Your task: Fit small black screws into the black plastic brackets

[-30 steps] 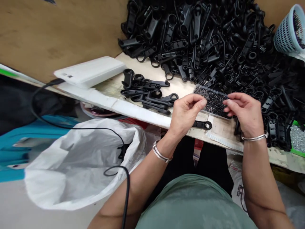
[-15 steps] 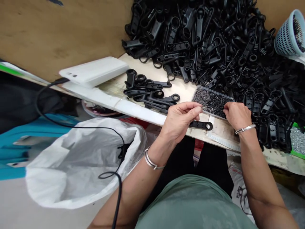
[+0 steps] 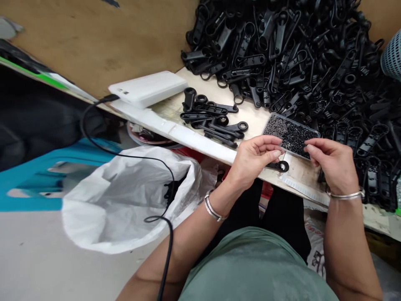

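A shallow clear tray (image 3: pixel 293 134) of small dark parts lies on the bench, greyer pieces at its left and blacker ones at its right. My left hand (image 3: pixel 257 158) is closed in a pinch at the tray's near left side; what sits between the fingertips is too small to name. At the tray's right end, my right hand (image 3: pixel 333 161) also pinches, its fingertips over the rim, and any piece there is too small to make out. Just below my left fingers lies a black plastic arm with a ring end (image 3: pixel 282 166), partly hidden by that hand.
A large heap of black plastic arms (image 3: pixel 275 54) covers the back and right. A smaller pile (image 3: pixel 216 119) lies left of the tray, beside a white power bank (image 3: pixel 150 88) with a black cable. Below hangs an open white sack (image 3: pixel 125 200). A blue basket (image 3: pixel 393 56) stands at far right.
My right hand has lifted slightly out of the tray, drawing back toward its right near corner. My left hand stays pinched near the tray. The whole view has shifted a little.
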`<state>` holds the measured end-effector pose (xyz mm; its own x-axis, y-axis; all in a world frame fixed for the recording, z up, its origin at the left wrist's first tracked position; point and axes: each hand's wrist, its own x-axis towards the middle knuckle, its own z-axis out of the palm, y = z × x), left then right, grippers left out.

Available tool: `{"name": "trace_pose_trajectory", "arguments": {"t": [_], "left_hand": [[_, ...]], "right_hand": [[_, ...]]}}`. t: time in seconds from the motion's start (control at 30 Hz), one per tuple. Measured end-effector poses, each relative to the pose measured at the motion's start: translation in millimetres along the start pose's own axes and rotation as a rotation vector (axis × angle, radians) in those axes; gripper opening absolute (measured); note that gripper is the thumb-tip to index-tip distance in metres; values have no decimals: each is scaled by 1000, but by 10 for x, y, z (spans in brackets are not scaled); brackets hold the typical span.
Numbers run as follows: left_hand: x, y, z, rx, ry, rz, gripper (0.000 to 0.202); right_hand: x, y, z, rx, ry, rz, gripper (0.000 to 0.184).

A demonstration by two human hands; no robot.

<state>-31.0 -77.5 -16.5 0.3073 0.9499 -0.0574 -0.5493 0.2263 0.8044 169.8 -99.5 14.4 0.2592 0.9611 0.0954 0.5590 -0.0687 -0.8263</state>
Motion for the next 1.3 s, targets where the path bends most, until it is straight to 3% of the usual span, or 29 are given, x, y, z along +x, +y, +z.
{"name": "trace_pose_trajectory", "arguments": {"t": [0.1, 0.23, 0.37, 0.57, 1.03, 1.3], "left_hand": [[-29, -4, 29, 20, -8, 14, 32], [-59, -34, 51, 45, -22, 37, 30], [-70, -64, 53, 61, -35, 41, 31], [-87, -74, 72, 54, -59, 11, 32], [-131, -94, 44, 32, -112, -26, 35], [-144, -97, 39, 65, -137, -44, 38]], "right_hand": [[-159, -109, 109, 550, -178, 141, 21], [-290, -162, 221, 805, -264, 253, 23], [-345, -133, 250, 861, -272, 306, 25], [-412, -116, 268, 866, -253, 217, 22], [-485, -38, 356, 915, -227, 201, 20], [-491, -47, 407, 829, -161, 125, 18]]}}
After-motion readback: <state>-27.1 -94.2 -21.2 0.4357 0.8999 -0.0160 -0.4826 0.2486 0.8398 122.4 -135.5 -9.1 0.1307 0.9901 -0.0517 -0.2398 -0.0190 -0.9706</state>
